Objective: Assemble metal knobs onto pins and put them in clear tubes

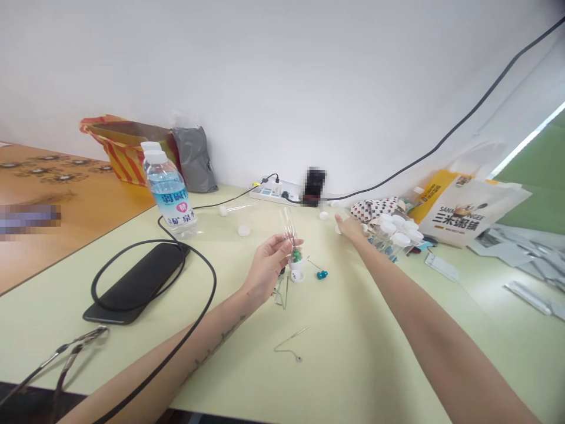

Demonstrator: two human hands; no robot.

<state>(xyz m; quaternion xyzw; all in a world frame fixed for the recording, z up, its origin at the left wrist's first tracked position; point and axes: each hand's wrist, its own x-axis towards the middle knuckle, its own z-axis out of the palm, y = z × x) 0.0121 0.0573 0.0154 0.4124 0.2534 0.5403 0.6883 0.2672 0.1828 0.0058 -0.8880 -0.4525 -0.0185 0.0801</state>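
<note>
My left hand (pixel 271 259) pinches a clear tube (pixel 288 227) that stands upright, its white cap at the bottom. Inside the tube, low down, is something small and green (pixel 296 255). A white piece with dark marks (pixel 297 275) is just in front of it. Close by on the right lies a metal pin with blue-green beads (pixel 322 275). Bent metal wire pieces (pixel 282 297) are below my left fingers, and another bent wire (pixel 291 347) lies nearer. Stretched to the back, my right hand (pixel 349 227) has its fingers closed at a white-capped tube (pixel 338 229), mostly hidden.
Several white-capped tubes (pixel 399 231) are heaped at right, before a paper bag (pixel 463 209). More tubes (pixel 243 228) stand behind my left hand. A power strip (pixel 273 189) lies by the wall. Water bottles (pixel 170 197), a black phone (pixel 136 285) and looping cable (pixel 215 282) are left.
</note>
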